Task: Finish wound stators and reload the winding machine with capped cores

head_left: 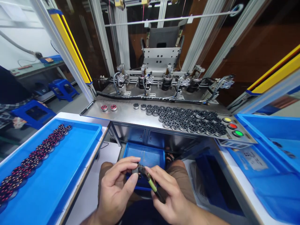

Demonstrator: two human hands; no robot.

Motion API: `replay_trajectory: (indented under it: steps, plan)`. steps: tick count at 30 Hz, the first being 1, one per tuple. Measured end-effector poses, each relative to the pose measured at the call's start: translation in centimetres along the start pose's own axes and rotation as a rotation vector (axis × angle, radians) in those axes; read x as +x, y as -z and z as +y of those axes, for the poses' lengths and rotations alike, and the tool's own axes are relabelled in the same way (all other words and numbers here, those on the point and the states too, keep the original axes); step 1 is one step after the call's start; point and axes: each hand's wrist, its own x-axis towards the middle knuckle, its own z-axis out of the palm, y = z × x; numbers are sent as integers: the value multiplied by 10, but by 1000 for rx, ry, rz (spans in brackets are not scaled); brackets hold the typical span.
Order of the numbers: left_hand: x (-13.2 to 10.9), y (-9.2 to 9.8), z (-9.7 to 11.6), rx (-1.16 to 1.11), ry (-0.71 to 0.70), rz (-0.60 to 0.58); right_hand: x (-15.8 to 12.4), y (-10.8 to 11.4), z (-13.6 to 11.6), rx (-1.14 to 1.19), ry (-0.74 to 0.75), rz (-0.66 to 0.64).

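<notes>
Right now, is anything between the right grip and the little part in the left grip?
Just the green-and-black tool in the right grip, its head at the little part in the left grip. Nothing else visible stands between.

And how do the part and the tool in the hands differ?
The part looks compact; the tool is long. The part shows mostly grey and black; the tool has a bright green stretch. The left hand pinches the part; the right hand grips the tool. Both are handheld.
</notes>
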Motion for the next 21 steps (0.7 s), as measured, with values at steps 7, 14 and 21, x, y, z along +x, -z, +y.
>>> replay_trajectory:
  steps: [7, 14, 21]
  plan:
    - [4, 7, -12, 97, -179, -65, -1, 9, 0, -137, -238, 8]
    - [10, 22, -22, 448, -463, -13, -12, 31, -11, -50, -448, -70]
    - [15, 21, -17, 569, -617, -73, -15, 43, -44, 278, -446, -127]
